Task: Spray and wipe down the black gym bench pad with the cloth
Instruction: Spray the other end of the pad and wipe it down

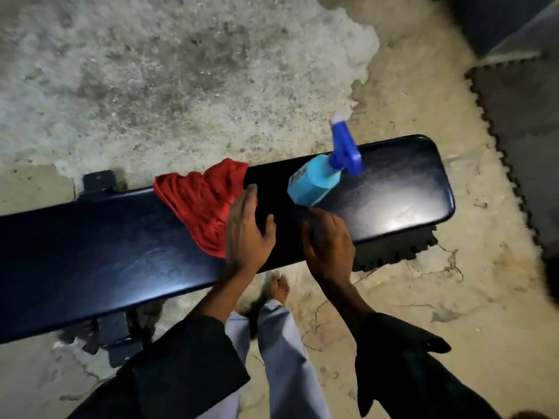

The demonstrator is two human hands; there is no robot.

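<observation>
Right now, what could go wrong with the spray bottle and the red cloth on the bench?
The spray bottle stands close to the far edge of the bench pad, and the right hand is close to it, so a bump might tip it onto the floor. The red cloth hangs over that far edge beside the left hand; a careless nudge could slide it off.

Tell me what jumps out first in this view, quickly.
The red cloth bunched on the black bench pad, its far part hanging over the far edge, the left hand touching its right side. Right of it, a blue spray bottle lies on the pad, beyond the right hand.
</observation>
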